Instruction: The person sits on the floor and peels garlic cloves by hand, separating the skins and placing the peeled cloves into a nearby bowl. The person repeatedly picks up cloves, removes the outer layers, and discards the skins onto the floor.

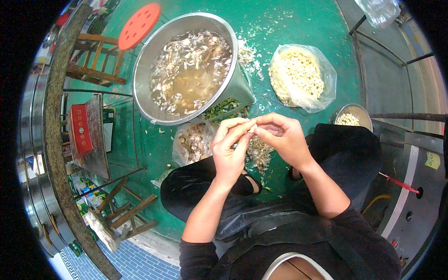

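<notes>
My left hand (pixel 231 147) and my right hand (pixel 285 138) meet in front of me, fingertips pinching a small pale garlic clove (pixel 252 128) between them. Beyond them at the left stands a large metal basin (pixel 139 101) of cloudy water with garlic and loose skins floating in it. A clear plastic bag (pixel 329 75) of peeled garlic cloves (pixel 302 71) lies on the floor at the back right. Near my right knee is a metal bowl (pixel 365 117) with some peeled cloves. Left of my hands sits a bag of unpeeled garlic (pixel 194 143). Garlic skins (pixel 259 152) lie heaped below my hands.
Green leaves (pixel 225 107) show beside the basin. A red round stool (pixel 140 26) and wooden stools (pixel 131 217) stand at the left, near a small table with a red box (pixel 81 128). Metal framing (pixel 407 117) and a metal cabinet (pixel 416 185) border the right side.
</notes>
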A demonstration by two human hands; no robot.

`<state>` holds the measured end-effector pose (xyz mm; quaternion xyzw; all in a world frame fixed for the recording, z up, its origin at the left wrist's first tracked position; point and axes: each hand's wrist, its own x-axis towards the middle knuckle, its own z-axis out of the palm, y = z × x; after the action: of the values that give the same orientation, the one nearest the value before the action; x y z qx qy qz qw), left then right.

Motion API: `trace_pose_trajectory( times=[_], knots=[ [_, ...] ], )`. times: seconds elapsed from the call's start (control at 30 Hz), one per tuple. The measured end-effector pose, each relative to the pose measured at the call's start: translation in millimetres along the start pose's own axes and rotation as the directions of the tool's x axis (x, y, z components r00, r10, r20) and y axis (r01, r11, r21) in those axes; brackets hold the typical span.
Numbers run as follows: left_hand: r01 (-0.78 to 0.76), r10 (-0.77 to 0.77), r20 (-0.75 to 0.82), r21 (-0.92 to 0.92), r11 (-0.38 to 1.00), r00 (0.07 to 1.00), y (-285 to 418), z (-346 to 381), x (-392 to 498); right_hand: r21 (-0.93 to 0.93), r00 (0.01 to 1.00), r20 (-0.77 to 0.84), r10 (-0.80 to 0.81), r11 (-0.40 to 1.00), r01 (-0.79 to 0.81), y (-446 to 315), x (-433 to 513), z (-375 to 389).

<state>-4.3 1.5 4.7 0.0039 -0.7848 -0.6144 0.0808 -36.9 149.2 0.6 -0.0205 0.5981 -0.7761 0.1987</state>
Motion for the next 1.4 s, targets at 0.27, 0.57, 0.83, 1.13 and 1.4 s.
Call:
trace_pose_trajectory(
  times=[0.27,0.57,0.83,1.13,1.4],
  knots=[
    [0.086,-0.094,-0.041,-0.153,0.984,0.995,2.0,2.2,1.9,0.138,0.998,0.053,-0.021,0.990,0.013,0.0,2.6,-0.2],
    [-0.011,0.011,-0.035,0.012,1.000,0.999,3.6,1.3,1.8,-0.423,0.912,-0.020,-0.411,0.830,0.364,-5.7,3.3,6.5],
    [0.138,-0.155,-0.027,-0.322,0.937,0.988,0.5,2.9,1.7,-0.359,0.959,-0.105,-0.262,0.910,0.209,-1.2,3.6,0.0],
    [0.328,-0.341,0.081,-0.544,0.772,0.937,0.5,-4.9,4.1,-0.701,0.928,0.029,-0.370,0.654,0.283,0.4,9.3,-5.9],
    [0.052,-0.063,-0.059,-0.172,0.984,0.996,4.3,1.6,0.9,-0.413,0.953,-0.035,-0.302,0.872,0.261,-7.5,0.3,8.4]
  ],
)
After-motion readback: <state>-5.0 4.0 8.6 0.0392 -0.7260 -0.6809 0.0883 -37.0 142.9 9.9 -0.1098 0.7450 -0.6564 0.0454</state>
